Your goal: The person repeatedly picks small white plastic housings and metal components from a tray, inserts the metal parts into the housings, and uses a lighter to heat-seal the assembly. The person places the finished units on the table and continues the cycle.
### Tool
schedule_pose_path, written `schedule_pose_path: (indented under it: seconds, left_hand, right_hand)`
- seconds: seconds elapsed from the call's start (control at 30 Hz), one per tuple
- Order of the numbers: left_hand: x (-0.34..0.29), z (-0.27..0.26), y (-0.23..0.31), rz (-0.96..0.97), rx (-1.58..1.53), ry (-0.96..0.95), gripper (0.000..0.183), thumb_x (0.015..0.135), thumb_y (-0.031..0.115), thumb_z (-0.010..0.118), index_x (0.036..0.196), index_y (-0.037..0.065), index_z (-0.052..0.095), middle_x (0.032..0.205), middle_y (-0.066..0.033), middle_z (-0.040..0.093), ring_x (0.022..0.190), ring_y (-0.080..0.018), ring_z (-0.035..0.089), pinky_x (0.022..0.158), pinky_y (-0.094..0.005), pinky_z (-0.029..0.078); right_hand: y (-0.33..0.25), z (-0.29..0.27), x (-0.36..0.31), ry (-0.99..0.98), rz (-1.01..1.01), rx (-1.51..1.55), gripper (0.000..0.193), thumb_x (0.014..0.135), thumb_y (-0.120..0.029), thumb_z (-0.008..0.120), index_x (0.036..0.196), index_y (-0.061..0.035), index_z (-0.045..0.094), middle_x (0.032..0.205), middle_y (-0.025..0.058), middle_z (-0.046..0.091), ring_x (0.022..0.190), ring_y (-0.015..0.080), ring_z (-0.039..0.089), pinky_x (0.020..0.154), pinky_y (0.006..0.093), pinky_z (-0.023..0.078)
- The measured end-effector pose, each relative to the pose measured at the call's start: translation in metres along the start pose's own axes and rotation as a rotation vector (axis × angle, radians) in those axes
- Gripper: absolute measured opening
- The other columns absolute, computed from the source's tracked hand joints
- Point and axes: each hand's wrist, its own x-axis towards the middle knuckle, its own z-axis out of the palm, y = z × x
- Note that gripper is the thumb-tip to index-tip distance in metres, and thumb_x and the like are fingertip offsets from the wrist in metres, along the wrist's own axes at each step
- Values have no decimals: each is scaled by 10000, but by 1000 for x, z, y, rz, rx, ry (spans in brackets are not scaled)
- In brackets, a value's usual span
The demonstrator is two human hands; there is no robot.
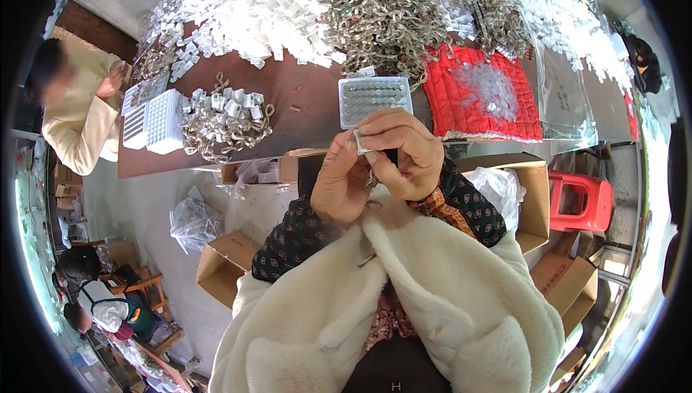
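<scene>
Leftmost, I saw a co-worker [83,115] in a cream jacket beside the brown table [306,79]. Next came stacked white trays [167,146] and a heap of metal chains [227,123] mixed with white pieces. Mid-view, I had the left hand [340,180] pinching a small white piece [360,142] just this side of a clear tray [341,105]; the right hand [407,152], fingers curled, gripped it too. Rightward lay a red quilted cloth [441,97], then a red plastic stool [600,195].

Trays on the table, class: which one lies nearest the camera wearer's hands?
The tray of round grey pieces, just beyond the left hand and right hand; the other trays sit farther off, leftward.
</scene>
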Motion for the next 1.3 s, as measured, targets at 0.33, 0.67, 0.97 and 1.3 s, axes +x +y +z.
schedule_pose_path:
  seconds: [0.33,0.67,0.97,1.3]
  left_hand:
    - [22,-20,-10,-86,71,106,201,996,266,619,1131,116,614,1133,-66,646,1033,-180,620,923,-377,510]
    - [40,-31,-8,-72,109,125,180,996,269,595,974,90,597,862,-10,551,772,-122,457,766,-307,390]
    - [42,-31,-10,-98,164,210,156,976,219,621,1052,92,568,886,-41,583,799,-137,502,808,-332,416]
    - [43,-34,-11,-71,99,95,217,955,142,660,1141,43,610,1072,-139,699,898,-182,638,818,-341,536]
  right_hand:
    - [19,-44,-28,-278,134,-111,354,891,-85,671,1226,28,661,1310,229,598,1172,356,607,974,412,493]
    - [69,-142,-58,213,499,-925,216,861,-22,701,1068,-70,739,932,121,697,789,254,690,702,320,544]
    - [89,-145,-52,38,502,-1006,170,864,-56,689,1027,-99,716,950,107,672,805,310,678,676,378,543]
    - [28,-76,-13,131,638,-237,105,892,25,665,997,25,666,889,81,700,802,122,683,730,268,539]
